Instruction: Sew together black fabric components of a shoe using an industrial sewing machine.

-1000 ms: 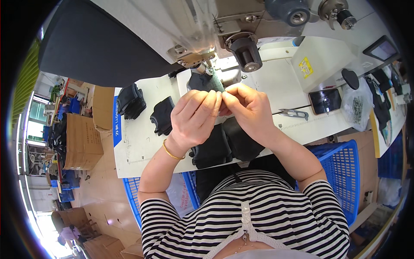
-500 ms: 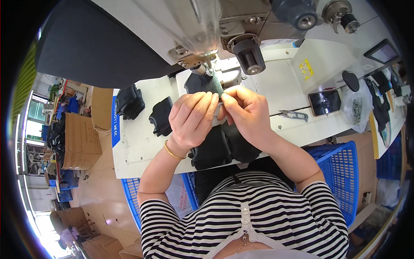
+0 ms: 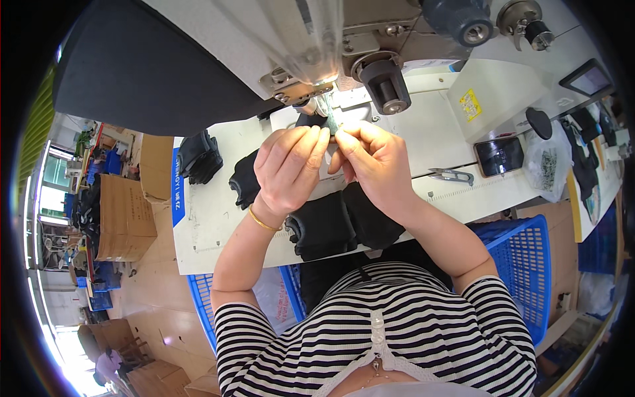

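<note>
Both hands meet just in front of the lit needle area of a sewing machine. A dark fabric piece with a grey-green edge lies under the presser foot. My left hand pinches its near edge between thumb and fingers. Close beside it, my right hand pinches the same edge with thumb and forefinger, its other fingers curled. Below the hands, two stacks of folded black fabric pieces, a left stack and a right stack, lie at the table's near edge. The fabric is partly hidden behind my fingers.
Farther left on the white table are more black fabric stacks. Thread snips, a dark device and a clear plastic bag sit to the right. Blue baskets stand below the table.
Both hands have moved slightly away from me, toward the needle, and the fabric has gone farther under the presser foot. Less of it shows now.
</note>
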Tool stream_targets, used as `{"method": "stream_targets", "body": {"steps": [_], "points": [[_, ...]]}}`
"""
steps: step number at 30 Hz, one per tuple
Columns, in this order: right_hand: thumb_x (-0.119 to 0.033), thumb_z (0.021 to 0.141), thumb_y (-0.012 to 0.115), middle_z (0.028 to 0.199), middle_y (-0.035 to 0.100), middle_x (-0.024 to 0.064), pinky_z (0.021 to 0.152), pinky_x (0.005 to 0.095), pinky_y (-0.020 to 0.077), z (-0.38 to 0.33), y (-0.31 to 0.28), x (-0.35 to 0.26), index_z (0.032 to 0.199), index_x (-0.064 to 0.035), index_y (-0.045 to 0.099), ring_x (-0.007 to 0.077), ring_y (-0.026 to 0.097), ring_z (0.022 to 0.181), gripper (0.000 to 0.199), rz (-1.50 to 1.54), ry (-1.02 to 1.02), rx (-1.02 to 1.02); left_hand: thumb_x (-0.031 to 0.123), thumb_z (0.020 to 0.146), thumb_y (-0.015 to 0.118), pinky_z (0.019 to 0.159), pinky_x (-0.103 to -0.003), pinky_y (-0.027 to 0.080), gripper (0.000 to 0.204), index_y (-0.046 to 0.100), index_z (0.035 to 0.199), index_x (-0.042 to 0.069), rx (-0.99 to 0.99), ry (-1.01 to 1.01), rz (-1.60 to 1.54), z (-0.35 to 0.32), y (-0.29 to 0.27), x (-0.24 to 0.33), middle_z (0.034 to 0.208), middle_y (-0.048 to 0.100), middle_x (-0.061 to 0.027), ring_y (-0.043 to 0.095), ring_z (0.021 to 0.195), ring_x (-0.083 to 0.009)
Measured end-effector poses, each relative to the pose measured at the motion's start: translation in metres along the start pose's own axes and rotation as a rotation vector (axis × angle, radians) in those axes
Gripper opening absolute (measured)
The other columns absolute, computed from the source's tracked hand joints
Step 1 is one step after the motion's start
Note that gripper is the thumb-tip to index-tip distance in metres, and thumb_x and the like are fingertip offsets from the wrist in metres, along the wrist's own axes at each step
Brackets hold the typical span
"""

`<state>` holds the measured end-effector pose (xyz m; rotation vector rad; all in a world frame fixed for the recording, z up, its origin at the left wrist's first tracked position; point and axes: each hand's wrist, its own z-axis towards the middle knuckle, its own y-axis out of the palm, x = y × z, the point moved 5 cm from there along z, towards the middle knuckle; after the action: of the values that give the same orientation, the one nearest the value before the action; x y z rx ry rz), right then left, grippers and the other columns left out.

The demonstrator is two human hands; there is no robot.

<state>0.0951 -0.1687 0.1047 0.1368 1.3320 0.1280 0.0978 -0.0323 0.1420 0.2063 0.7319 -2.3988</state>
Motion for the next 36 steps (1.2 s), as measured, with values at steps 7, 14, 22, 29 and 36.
{"method": "stream_targets", "body": {"steps": [7, 14, 22, 29, 36], "points": [[-0.013, 0.096, 0.055, 0.066, 0.066, 0.004, 0.048, 0.0204, 0.0418, -0.006, 0.0, 0.004, 0.093, 0.0006, 0.065, 0.004, 0.052, 0.052, 0.017, 0.031, 0.028, 0.007, 0.002, 0.062, 0.067, 0.075, -0.035, 0.054, 0.031, 0.073, 0.092, -0.003, 0.041, 0.041, 0.022, -0.002, 0.01, -0.01, 0.092, 0.067, -0.0088, 0.066, 0.084, -0.0232], [-0.015, 0.095, 0.057, 0.064, 0.066, 0.0027, 0.047, 0.0212, 0.041, -0.01, 0.002, 0.003, 0.091, 0.0, 0.066, 0.0037, 0.053, 0.051, 0.019, -0.03, 0.007, -0.014, -0.002, 0.06, 0.07, 0.076, -0.035, 0.053, 0.027, 0.072, 0.088, -0.001, 0.099, 0.006, 0.016, -0.002, 0.017, -0.02, 0.09, 0.067, -0.0071, 0.065, 0.085, -0.0225], [-0.015, 0.095, 0.057, 0.064, 0.066, 0.0022, 0.047, 0.0212, 0.0404, -0.012, 0.006, 0.007, 0.089, -0.001, 0.067, 0.0035, 0.053, 0.051, 0.018, -0.019, 0.02, -0.04, -0.001, 0.062, 0.072, 0.077, -0.037, 0.054, 0.025, 0.071, 0.087, -0.001, 0.095, -0.039, 0.025, 0.0, 0.019, -0.022, 0.089, 0.067, -0.0071, 0.065, 0.085, -0.0238], [-0.012, 0.099, 0.055, 0.069, 0.066, 0.0043, 0.051, 0.0186, 0.0418, -0.016, 0.011, 0.006, 0.096, 0.0013, 0.066, 0.0037, 0.053, 0.056, 0.018, -0.059, 0.032, -0.115, -0.001, 0.061, 0.072, 0.077, -0.038, 0.054, 0.025, 0.071, 0.086, 0.0, 0.101, -0.071, 0.017, -0.001, 0.02, -0.022, 0.088, 0.066, -0.0073, 0.065, 0.084, -0.0241], [-0.015, 0.096, 0.057, 0.064, 0.067, 0.0021, 0.047, 0.0214, 0.0416, -0.018, 0.014, 0.01, 0.087, -0.0013, 0.066, 0.0045, 0.055, 0.05, 0.019, -0.027, -0.012, -0.088, -0.001, 0.06, 0.072, 0.077, -0.038, 0.053, 0.027, 0.071, 0.087, 0.0, 0.115, -0.059, 0.028, -0.002, 0.021, -0.022, 0.088, 0.066, -0.007, 0.065, 0.084, -0.024]]}}
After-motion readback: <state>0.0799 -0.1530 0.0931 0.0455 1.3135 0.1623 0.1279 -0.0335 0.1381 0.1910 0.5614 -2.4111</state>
